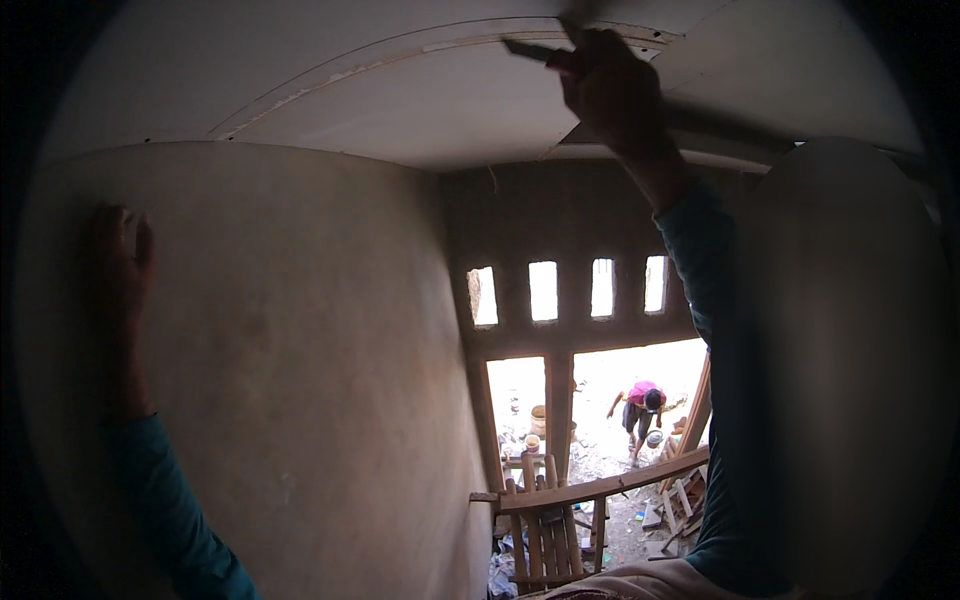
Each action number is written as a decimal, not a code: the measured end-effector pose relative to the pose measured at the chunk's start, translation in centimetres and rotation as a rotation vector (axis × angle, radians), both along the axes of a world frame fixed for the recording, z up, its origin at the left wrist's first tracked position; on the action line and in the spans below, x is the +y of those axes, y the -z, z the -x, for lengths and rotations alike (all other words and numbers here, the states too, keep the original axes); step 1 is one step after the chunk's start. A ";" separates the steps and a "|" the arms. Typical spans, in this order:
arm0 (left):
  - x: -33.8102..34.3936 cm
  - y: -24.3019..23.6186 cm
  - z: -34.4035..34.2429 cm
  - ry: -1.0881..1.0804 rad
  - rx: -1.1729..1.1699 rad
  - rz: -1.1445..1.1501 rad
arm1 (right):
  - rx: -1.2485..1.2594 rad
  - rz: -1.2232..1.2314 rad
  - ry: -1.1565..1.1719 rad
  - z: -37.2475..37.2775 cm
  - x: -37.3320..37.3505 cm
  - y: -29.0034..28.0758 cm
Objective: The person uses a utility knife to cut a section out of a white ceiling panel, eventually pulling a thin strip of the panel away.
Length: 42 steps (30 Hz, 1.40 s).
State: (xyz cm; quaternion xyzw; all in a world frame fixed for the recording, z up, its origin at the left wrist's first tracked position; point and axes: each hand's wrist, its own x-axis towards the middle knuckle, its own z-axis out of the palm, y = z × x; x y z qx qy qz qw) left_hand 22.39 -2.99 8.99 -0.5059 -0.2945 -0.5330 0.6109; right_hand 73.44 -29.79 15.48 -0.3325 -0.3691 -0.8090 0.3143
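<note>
My right hand (612,88) is raised to the ceiling and closed around a knife-like tool (530,50). Its narrow dark blade has a slanted tip pointing left, and a bit of reddish handle shows at my fingers. A dark blurred shape just above the hand may be its shadow; I cannot tell. Behind the blade runs a pale strip or seam (400,48) across the white ceiling panels (420,100). At far left, my left hand (125,262) rests at the plastered wall (290,350), with thumb and finger apart and nothing visible in it.
A wooden beam (610,487) crosses below, beside a rough wooden frame (545,530). Far down, a person in a pink top (643,395) bends by a bucket (654,438). Scrap wood (685,500) lies at right. A large blurred grey shape (850,370) blocks the right side.
</note>
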 end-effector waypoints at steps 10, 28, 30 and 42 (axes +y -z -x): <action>-2.4 0.5 -0.4 -0.136 -0.049 0.044 | 0.183 0.436 0.141 2.0 6.9 8.7; -4.5 0.8 -1.4 -0.042 -0.026 0.019 | 0.011 0.836 0.074 2.1 15.0 21.7; -4.6 0.7 -1.2 -0.008 -0.007 -0.006 | 0.088 0.898 0.147 3.1 15.3 22.7; -3.7 0.7 -1.6 0.081 0.010 -0.013 | 0.212 1.259 -0.083 -3.8 17.2 31.2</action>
